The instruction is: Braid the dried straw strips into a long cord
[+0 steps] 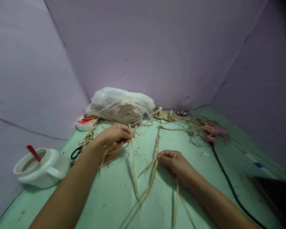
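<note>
My left hand (118, 133) is closed in a pinch on a pale, dried straw strip (133, 171), whose long end hangs down toward the table. Just beneath that hand lies a bundle of similar strips (112, 155). Thumb and finger of my right hand (173, 162) pinch the lower end of a thin braided straw cord (158, 140). From this pinch, loose strands (152, 176) fan out toward me, and others trail below my right wrist. The cord's far end bends right along the table.
A white ceramic pot (62, 160) with a red handle stands left, near black-handled scissors (76, 153). Behind are a small box (87, 122), a plastic bag (121, 101), a woven straw piece (163, 115) and a clear jar (182, 112). A black cable (228, 182) crosses the right side.
</note>
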Demonstrator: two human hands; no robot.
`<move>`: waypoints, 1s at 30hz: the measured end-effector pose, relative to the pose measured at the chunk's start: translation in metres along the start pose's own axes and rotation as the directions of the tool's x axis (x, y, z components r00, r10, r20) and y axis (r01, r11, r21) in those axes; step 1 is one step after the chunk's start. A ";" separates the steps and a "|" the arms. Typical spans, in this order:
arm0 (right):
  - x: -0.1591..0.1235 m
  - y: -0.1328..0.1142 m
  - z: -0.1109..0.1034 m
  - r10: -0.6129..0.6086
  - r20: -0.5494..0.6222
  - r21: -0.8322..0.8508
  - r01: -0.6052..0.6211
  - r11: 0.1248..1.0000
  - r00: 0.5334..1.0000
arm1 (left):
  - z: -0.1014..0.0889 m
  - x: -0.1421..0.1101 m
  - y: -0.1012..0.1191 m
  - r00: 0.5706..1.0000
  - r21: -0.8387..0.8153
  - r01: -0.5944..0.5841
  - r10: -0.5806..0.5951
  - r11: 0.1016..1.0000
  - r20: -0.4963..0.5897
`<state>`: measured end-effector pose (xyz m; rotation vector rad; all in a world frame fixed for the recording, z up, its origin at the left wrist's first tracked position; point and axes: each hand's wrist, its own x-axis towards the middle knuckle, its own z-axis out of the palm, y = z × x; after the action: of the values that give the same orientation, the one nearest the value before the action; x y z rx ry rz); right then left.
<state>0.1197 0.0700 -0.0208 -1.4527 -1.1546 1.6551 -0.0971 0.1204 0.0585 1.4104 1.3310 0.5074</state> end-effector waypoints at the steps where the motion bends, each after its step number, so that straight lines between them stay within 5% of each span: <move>1: 0.000 0.000 0.000 0.001 -0.002 0.001 -0.001 1.000 1.000 | 0.001 0.001 -0.001 1.000 0.026 0.003 -0.003 1.000 0.008; 6: -0.001 -0.001 -0.001 0.009 -0.009 -0.013 -0.009 1.000 1.000 | -0.003 0.003 -0.004 0.999 0.132 0.006 0.000 0.991 -0.045; 10: -0.001 -0.001 -0.001 0.009 -0.002 -0.021 -0.009 1.000 1.000 | -0.027 0.000 -0.006 0.949 0.209 0.022 0.045 0.978 -0.313; 14: -0.001 -0.001 0.000 0.011 0.002 -0.024 -0.011 1.000 1.000 | -0.061 -0.011 -0.008 0.789 0.239 0.092 0.076 0.967 -0.610; 18: -0.001 -0.001 0.000 0.015 -0.003 -0.016 -0.015 1.000 1.000 | -0.084 -0.017 -0.015 0.634 0.183 0.155 0.044 0.971 -0.772; 21: 0.000 0.000 0.000 0.028 -0.004 -0.022 -0.029 0.999 1.000 | -0.097 -0.015 -0.025 0.534 0.191 0.203 0.055 0.960 -0.844; 26: 0.000 0.001 0.000 0.039 -0.015 -0.032 -0.039 0.999 0.999 | -0.106 -0.014 -0.037 0.261 0.385 0.353 0.306 0.853 -0.916; 30: 0.001 0.001 0.000 0.033 -0.010 -0.027 -0.033 0.999 0.999 | -0.100 -0.015 -0.033 0.106 0.518 0.248 0.509 0.819 -0.854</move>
<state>0.1195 0.0702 -0.0223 -1.5025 -1.1580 1.6595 -0.2013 0.1405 0.0676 1.6978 2.6750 1.5450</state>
